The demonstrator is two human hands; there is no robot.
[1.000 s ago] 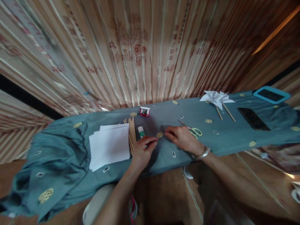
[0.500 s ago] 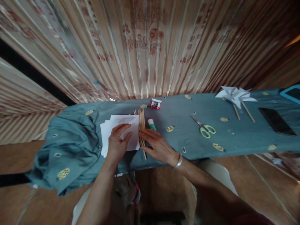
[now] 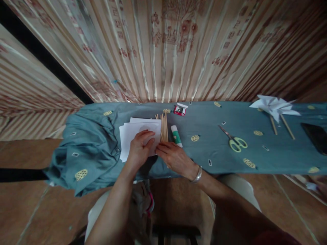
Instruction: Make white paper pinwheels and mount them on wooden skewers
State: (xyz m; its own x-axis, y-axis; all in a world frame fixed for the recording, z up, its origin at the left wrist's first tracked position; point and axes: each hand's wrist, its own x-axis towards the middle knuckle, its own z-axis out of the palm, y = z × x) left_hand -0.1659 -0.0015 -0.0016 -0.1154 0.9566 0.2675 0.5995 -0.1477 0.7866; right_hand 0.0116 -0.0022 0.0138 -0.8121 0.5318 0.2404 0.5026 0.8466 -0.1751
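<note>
A small stack of white paper sheets (image 3: 127,136) lies on the cloth-covered table, its edges not lined up. My left hand (image 3: 140,146) rests on the top sheet, fingers stretched out and slightly bent. At the lower right corner of the stack, my right hand (image 3: 177,158) has its fingers drawn together at the paper's edge; the fingertips partly hide what they grip. Several thin wooden sticks (image 3: 165,127) lie beside the stack, their near ends covered by the right hand. A glue stick (image 3: 176,136) with a white cap lies just right of them.
Behind the sticks is a small open red box (image 3: 180,109) with small metal pieces inside. Green-handled scissors (image 3: 236,143) lie to the right. Farther right are white paper pinwheels (image 3: 274,106) on sticks and a dark phone (image 3: 315,136). Bunched cloth (image 3: 89,153) covers the left end.
My right hand has moved off the middle of the sticks toward the paper's lower right corner, and its fingers have closed. My left hand stays on the paper. The view has shifted left.
</note>
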